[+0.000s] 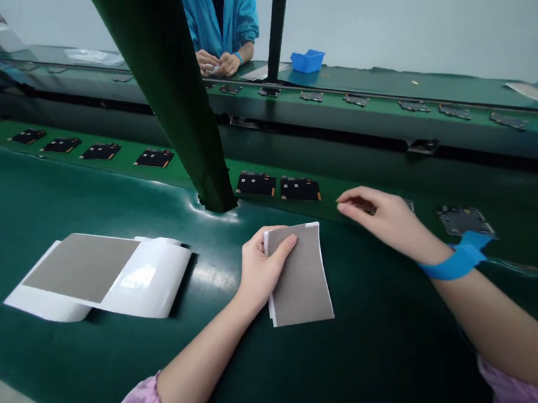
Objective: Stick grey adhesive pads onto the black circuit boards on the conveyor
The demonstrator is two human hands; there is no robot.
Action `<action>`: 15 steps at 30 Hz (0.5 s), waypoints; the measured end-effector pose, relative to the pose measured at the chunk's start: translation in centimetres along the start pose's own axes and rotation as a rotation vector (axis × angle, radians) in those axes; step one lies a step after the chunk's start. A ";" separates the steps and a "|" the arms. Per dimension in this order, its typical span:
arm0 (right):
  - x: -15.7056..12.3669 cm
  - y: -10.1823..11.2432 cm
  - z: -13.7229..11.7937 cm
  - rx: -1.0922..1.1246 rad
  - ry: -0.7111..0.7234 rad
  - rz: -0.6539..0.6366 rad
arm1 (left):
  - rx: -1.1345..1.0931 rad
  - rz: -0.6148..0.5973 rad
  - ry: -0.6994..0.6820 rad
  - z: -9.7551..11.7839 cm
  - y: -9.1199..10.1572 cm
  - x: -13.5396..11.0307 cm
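My left hand is closed on the left edge of a grey sheet on white backing, thumb lying across its top corner, holding it on the green bench. My right hand, with a blue wrist strap, reaches over a small dark flat part on the conveyor strip; its fingers are stretched out and curled slightly down onto it. Two dark parts lie just left of that hand.
A larger grey sheet with curled white backing lies at the left. A dark green post rises from the bench. More dark parts line the belt. A person in a blue coat works across the line near a blue tray.
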State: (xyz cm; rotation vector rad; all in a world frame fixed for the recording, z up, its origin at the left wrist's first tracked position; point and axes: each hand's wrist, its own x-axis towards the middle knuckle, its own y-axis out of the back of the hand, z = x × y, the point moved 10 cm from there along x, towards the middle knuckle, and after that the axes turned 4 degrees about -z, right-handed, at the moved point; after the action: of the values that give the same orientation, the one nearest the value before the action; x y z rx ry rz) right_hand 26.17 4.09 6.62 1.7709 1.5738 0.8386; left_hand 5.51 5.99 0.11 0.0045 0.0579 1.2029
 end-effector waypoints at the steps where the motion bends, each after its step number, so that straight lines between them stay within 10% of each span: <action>1: -0.2 -1.0 -1.6 0.015 0.077 -0.024 | -0.002 -0.005 0.001 0.0 -0.1 0.0; 6: -0.8 -3.0 -6.3 -0.018 0.293 -0.078 | -0.010 -0.030 0.002 -0.1 -0.3 0.1; 15: -0.5 -4.1 -5.5 0.050 0.256 -0.172 | -0.029 -0.055 0.011 -0.1 -0.5 0.2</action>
State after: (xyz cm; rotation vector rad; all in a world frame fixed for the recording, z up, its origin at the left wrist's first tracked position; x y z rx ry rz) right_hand 19.27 4.20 6.65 1.5827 1.8966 0.9787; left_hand 6.03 5.95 -0.02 -0.0286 0.0499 1.1485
